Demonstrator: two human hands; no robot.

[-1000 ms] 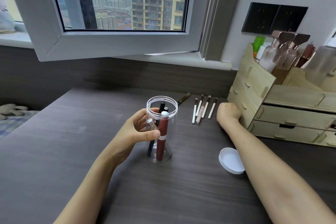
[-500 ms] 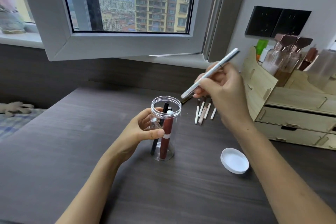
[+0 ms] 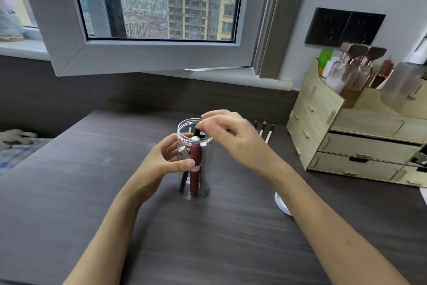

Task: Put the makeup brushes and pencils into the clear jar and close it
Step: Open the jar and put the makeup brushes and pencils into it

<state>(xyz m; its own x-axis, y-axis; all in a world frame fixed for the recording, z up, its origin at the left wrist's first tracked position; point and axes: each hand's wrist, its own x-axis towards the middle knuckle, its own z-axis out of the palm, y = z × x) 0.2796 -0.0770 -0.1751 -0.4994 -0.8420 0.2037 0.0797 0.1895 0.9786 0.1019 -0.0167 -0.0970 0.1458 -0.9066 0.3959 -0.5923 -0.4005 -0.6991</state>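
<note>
The clear jar stands upright and lidless on the dark table, with my left hand wrapped around its left side. Inside it are a dark red tube, black pencils and a slim pale pencil leaning at the back. Hovering over the jar's right rim is my right hand, blurred, its fingers spread, with nothing visible in them. A few white-handled brushes lie on the table behind that hand, partly hidden. The white lid lies to the right, half covered by my right forearm.
A wooden drawer organiser holding bottles stands at the right edge of the table. An open window sash hangs over the back of the table. Black wall sockets sit above the organiser.
My right hand picked a silver pencil from the row of brushes, carried it to the jar and now hovers over the rim without it. A pale pencil now stands inside the jar.
</note>
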